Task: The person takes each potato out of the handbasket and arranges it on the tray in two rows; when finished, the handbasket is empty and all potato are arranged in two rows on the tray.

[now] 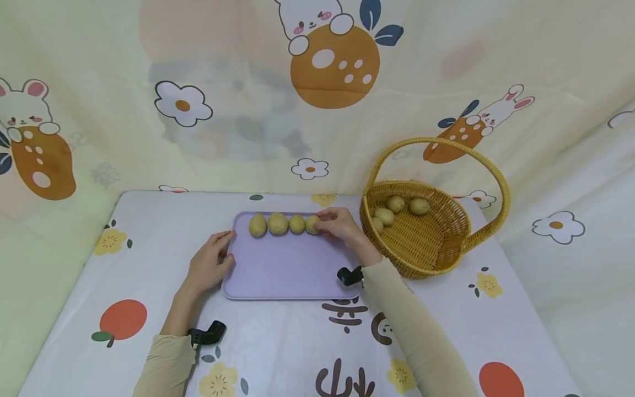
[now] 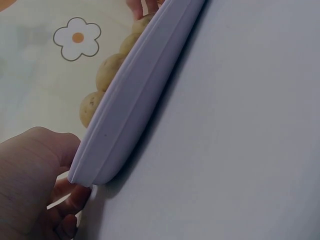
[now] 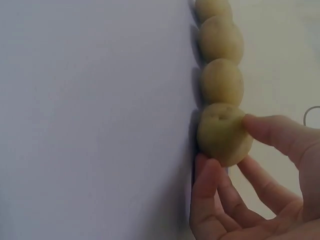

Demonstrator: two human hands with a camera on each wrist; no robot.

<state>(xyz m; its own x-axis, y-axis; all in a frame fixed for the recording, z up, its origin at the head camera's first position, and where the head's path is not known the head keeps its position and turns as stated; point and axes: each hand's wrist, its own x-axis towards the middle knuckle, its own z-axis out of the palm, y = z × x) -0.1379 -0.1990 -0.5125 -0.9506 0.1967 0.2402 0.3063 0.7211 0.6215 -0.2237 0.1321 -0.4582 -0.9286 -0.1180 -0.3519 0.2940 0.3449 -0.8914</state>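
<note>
Four-sided and pale purple, a tray [image 1: 292, 270] lies on the table with a row of several small potatoes [image 1: 278, 223] along its far edge. My right hand [image 1: 342, 226] pinches the rightmost potato [image 3: 225, 135] between thumb and fingers; it touches its neighbour in the row. At the tray's left edge, my left hand [image 1: 210, 262] holds the rim, thumb and curled fingers against it; the left wrist view shows the thumb at the tray wall [image 2: 125, 110] and the fingers partly hidden behind the corner. A wicker basket [image 1: 446, 264] with several potatoes [image 1: 419, 206] stands right of the tray.
The basket's tall arched handle [image 1: 501, 187] rises above it, close to my right forearm. A printed cloth [image 1: 168, 286] covers the table, and a patterned curtain [image 1: 238, 149] hangs behind it. Each wrist wears a small black camera [image 1: 208, 333].
</note>
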